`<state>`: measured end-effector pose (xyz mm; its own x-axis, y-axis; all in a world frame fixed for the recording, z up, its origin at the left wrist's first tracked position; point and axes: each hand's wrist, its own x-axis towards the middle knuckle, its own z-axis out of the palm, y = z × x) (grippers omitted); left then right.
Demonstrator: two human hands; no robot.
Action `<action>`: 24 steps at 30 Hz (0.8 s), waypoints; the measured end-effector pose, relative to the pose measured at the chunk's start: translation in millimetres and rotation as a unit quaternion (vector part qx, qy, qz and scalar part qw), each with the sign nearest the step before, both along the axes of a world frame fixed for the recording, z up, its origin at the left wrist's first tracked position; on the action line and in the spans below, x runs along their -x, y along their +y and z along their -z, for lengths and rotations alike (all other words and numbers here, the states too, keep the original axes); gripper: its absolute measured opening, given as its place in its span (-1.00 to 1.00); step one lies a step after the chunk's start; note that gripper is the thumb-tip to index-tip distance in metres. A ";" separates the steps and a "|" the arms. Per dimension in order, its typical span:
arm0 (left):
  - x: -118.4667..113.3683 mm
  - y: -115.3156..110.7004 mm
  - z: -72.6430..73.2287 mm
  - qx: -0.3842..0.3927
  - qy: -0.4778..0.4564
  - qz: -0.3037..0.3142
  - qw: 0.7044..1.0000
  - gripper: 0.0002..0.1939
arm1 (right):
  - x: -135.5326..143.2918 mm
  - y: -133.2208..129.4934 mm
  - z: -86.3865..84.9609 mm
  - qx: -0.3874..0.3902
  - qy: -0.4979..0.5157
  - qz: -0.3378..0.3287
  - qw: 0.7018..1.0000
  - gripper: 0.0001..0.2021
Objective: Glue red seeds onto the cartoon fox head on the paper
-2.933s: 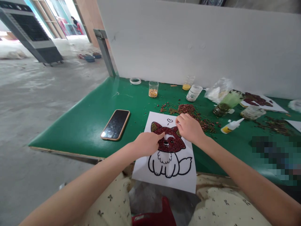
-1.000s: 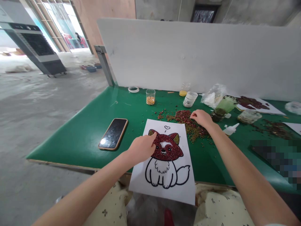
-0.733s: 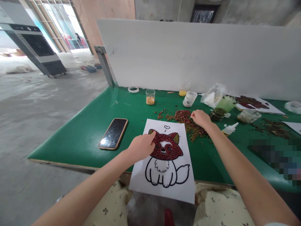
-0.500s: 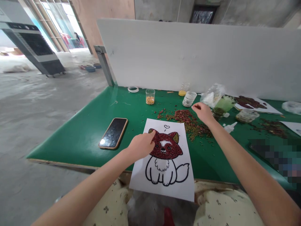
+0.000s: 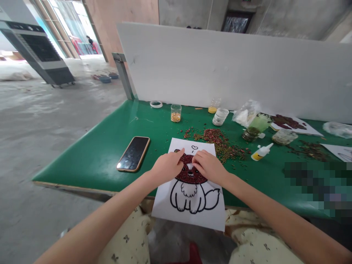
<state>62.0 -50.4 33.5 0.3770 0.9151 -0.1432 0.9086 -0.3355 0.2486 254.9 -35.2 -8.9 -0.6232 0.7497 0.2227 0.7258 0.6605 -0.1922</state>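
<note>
Right hand (image 5: 209, 167) has moved from one o'clock onto the drawing (image 5: 189, 189).
Head view: drawing at six o'clock, grainy dark-red head, white forehead patch, bare outlined body. Right fingertips together; left hand (image 5: 167, 167) has its index straight, the rest I cannot tell.

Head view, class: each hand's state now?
Left hand: one finger extended over the drawing; grip cannot be told.
Right hand: curled over it; whether it holds anything cannot be told.
</note>
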 end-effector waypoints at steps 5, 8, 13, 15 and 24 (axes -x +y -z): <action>-1.2 -0.9 -6.2 0.010 0.005 -0.001 1.000 -0.42 | 4.4 4.4 2.6 0.017 0.001 -0.010 1.000 -0.92; -1.6 -0.8 -6.3 0.016 0.009 -0.001 1.000 -0.42 | 5.3 6.1 4.5 0.018 0.012 -0.017 1.000 -0.92; -0.2 -0.1 -2.4 0.011 0.008 0.007 1.000 -0.43 | 2.2 9.3 0.1 0.036 0.026 -0.016 0.999 -0.91; 0.2 -0.2 -1.4 0.007 0.010 0.011 1.000 -0.43 | 0.3 10.0 -3.9 0.052 0.030 -0.011 0.998 -0.91; 0.9 -0.1 1.4 0.006 0.005 0.018 1.000 -0.45 | -3.2 10.3 -2.1 0.051 0.012 -0.029 0.998 -0.90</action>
<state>61.1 -50.5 32.2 0.4084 0.8989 -0.1585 0.8985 -0.3652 0.2437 258.1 -25.0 -6.8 -0.6615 0.7322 0.1621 0.6816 0.6772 -0.2772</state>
